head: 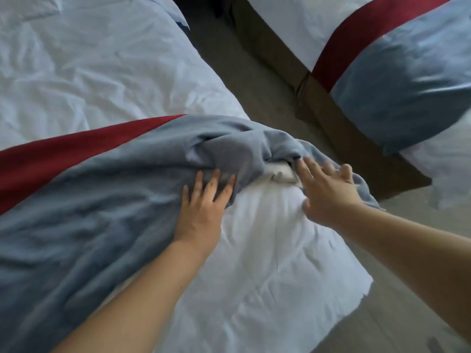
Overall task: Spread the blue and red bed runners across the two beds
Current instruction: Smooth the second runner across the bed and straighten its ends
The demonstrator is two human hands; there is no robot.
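A blue runner with a red band lies across the near bed, bunched and folded back at the bed's right corner, where white duvet shows. My left hand lies flat on the runner's folded edge, fingers spread. My right hand reaches with fingers apart to the crumpled blue cloth at the corner, touching it; no grip is visible. A second blue and red runner lies flat across the far bed at the upper right and hangs over its side.
A carpeted aisle runs between the two beds. The far bed has a brown base along its side. Floor shows past the near bed's corner at the lower right.
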